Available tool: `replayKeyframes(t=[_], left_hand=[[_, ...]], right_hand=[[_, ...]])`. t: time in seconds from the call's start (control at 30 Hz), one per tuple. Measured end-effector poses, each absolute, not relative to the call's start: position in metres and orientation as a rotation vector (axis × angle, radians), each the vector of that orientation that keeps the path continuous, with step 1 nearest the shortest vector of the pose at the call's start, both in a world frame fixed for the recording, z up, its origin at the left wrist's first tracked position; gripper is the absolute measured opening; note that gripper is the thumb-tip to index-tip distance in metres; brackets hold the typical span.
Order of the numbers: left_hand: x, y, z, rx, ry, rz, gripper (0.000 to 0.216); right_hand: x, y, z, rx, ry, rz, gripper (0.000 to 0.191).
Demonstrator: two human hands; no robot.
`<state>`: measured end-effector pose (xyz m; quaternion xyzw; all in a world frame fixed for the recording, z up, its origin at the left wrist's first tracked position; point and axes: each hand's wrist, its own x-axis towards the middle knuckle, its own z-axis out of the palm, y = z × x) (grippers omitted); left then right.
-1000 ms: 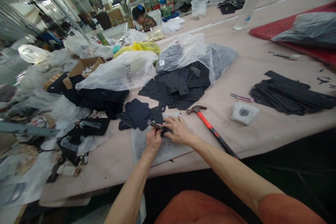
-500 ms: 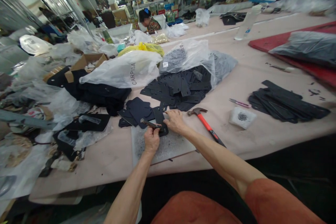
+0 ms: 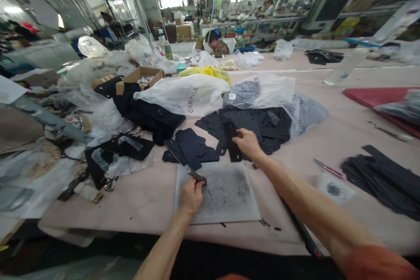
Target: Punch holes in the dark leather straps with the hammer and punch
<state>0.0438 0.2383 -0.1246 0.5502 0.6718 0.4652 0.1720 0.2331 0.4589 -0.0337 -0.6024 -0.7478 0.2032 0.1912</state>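
My left hand (image 3: 191, 196) is closed around a dark metal punch (image 3: 196, 175), held over the left part of a grey, marked board (image 3: 226, 201). Between thumb and fingers of my right hand (image 3: 248, 143) is a flat black slotted strip (image 3: 232, 145), lifted beyond the board's far edge. Behind it lies a heap of similar black pieces (image 3: 272, 127). Smaller black cut pieces (image 3: 190, 146) lie to the left of the strip. A hammer (image 3: 302, 227) rests under my right forearm; its head is mostly hidden.
On the right are a stack of black strips (image 3: 377, 179), pink-handled snips (image 3: 330, 168) and a whitish block (image 3: 336, 189). White plastic bags (image 3: 183, 92) lie behind the heap. Plastic wrap and dark cloth (image 3: 154, 116) crowd the left. Across the table sits another person (image 3: 217, 46).
My right hand has lifted the black strip off the board and carried it away toward the heap. My left hand keeps the punch, now apart from the strip. The camera view has shifted.
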Motion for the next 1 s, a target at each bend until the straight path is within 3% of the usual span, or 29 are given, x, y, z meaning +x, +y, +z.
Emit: replayKeyframes(t=[0.13,0.33,0.5,0.57,0.8,0.9,1.0], left_hand=[[0.045,0.238,-0.127,1.694,1.876,1.288,0.023],[0.046,0.235,-0.136,1.822,1.801,1.261,0.024],[0.046,0.236,-0.135,1.821,1.848,1.263,0.019],[0.046,0.237,-0.134,1.828,1.849,1.267,0.018],[0.045,0.237,-0.137,1.81,1.872,1.261,0.02],[0.045,0.238,-0.139,1.795,1.873,1.253,0.023],[0.045,0.238,-0.139,1.8,1.89,1.249,0.02]], right_hand=[[0.238,0.512,0.01,-1.698,-1.818,0.155,0.047],[0.147,0.43,-0.031,-1.464,-2.407,0.676,0.029],[0.09,0.366,-0.071,-1.487,-2.632,0.429,0.066],[0.084,0.365,-0.075,-1.488,-2.677,0.427,0.063],[0.11,0.391,-0.08,-1.523,-2.69,0.558,0.023],[0.125,0.395,-0.08,-1.532,-2.656,0.609,0.021],[0.123,0.388,-0.075,-1.512,-2.595,0.592,0.038]])
